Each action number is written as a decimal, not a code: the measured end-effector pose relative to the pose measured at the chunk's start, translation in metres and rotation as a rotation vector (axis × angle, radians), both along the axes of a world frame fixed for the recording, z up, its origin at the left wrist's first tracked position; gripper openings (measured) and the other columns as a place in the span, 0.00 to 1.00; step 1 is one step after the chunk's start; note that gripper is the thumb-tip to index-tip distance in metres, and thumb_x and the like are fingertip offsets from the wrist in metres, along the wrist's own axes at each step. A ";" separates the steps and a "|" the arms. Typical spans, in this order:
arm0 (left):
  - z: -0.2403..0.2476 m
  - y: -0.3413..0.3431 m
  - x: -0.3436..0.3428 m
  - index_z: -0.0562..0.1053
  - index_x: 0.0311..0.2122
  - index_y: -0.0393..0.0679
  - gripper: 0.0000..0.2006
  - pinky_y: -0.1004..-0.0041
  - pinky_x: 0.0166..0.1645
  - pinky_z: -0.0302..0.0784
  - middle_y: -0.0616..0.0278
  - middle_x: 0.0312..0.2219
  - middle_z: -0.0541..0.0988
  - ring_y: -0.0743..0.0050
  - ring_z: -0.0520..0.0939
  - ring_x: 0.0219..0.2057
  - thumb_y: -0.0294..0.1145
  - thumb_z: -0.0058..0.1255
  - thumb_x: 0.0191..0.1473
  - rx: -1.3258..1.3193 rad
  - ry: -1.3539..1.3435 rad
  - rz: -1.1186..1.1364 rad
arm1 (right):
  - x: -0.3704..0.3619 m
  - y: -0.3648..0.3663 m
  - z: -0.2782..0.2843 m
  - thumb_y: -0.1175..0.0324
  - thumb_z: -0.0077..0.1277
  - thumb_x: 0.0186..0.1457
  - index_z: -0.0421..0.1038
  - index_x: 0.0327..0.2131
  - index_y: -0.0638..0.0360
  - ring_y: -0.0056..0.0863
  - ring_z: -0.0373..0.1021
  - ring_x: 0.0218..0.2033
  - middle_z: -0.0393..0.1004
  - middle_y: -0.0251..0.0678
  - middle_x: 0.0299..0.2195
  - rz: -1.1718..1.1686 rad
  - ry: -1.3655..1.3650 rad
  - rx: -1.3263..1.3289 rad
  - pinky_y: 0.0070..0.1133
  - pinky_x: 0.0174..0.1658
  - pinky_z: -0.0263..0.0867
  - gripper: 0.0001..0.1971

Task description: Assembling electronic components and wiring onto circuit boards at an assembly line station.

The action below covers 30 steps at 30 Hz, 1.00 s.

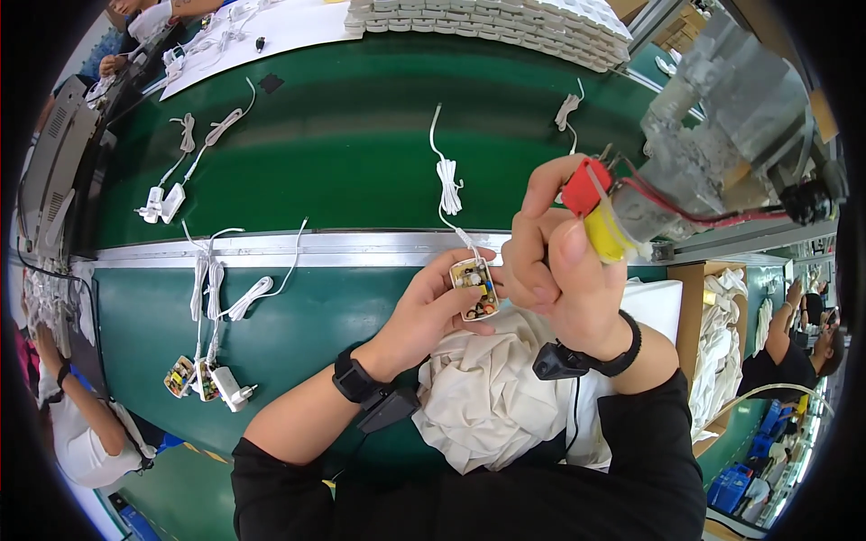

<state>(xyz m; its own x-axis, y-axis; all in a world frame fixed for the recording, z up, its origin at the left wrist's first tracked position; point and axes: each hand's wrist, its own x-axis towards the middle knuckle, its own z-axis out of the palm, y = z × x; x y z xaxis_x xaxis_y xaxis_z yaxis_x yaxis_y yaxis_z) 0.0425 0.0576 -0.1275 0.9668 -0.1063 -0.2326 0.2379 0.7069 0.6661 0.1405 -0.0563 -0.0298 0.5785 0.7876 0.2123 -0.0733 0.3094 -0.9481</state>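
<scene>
My left hand (417,311) is closed around an opened white power adapter (474,290), whose circuit board and small coloured parts face up. From its far end a white cable (448,187), bundled in the middle, runs onto the green surface beyond the metal rail. My right hand (568,284) is raised to the right of the adapter, its fingers curled at the red block (585,187) and yellow collar (606,234) of a hanging grey, wired tool (713,117). The thumb overlaps the yellow part. Below both hands lies a heap of cream cloth (492,388).
Several adapters with bundled cables (207,379) lie on the near green table at left. Two white adapters (162,204) rest beyond the metal rail (361,248). Stacked white trays (492,29) stand at the back. A carton (713,343) is at right. Other people work at both sides.
</scene>
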 end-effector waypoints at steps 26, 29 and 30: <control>0.000 0.007 -0.009 0.52 0.57 0.40 0.20 0.59 0.56 0.68 0.57 0.51 0.64 0.66 0.70 0.51 0.26 0.32 0.60 -0.302 -0.081 -0.072 | -0.018 0.008 -0.007 0.64 0.48 0.55 0.60 0.39 0.67 0.10 0.56 0.21 0.64 0.28 0.22 -0.012 -0.059 0.086 0.13 0.26 0.53 0.15; 0.000 0.007 -0.010 0.52 0.57 0.40 0.20 0.60 0.56 0.68 0.57 0.51 0.64 0.66 0.70 0.51 0.26 0.32 0.60 -0.301 -0.085 -0.070 | -0.018 0.006 -0.007 0.64 0.48 0.56 0.59 0.40 0.68 0.10 0.56 0.20 0.64 0.29 0.22 0.002 -0.023 0.042 0.13 0.26 0.52 0.17; 0.001 0.007 -0.010 0.52 0.57 0.40 0.20 0.60 0.56 0.69 0.57 0.51 0.64 0.66 0.70 0.51 0.26 0.32 0.60 -0.301 -0.085 -0.068 | -0.019 0.007 -0.006 0.64 0.48 0.56 0.59 0.40 0.68 0.10 0.56 0.20 0.64 0.29 0.22 0.002 -0.023 0.043 0.13 0.26 0.52 0.17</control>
<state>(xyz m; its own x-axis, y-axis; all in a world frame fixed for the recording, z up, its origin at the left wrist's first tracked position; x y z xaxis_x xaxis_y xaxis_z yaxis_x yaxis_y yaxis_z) 0.0321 0.0650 -0.1269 0.9697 -0.2230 -0.0992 0.2437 0.8595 0.4493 0.1220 -0.0493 -0.0356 0.5712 0.7789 0.2589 -0.0528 0.3496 -0.9354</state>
